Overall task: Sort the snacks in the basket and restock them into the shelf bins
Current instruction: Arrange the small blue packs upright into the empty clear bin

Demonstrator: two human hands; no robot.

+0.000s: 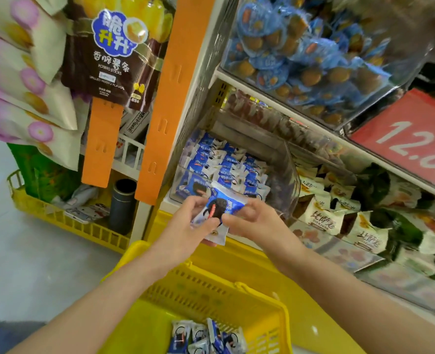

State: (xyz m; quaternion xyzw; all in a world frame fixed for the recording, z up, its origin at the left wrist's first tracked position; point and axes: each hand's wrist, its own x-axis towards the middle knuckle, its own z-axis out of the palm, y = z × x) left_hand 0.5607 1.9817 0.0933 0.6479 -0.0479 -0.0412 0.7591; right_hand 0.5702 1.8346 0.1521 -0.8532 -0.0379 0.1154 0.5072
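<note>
Both hands hold blue-and-white snack packets (221, 208) just in front of a clear shelf bin (285, 180) filled with the same packets. My left hand (190, 226) grips the packets from the left and below. From the right, my right hand (249, 218) pinches the top packet. Below my arms sits a yellow basket (211, 290), with several more blue-and-white packets (206, 338) lying at its bottom.
The bin to the right holds white and brown snack bags (323, 215). Above hangs a bin of blue wrapped cakes (300, 52) and a red price sign (413, 134). Chip bags (109, 52) hang at left. A second yellow basket (65, 218) stands on the floor.
</note>
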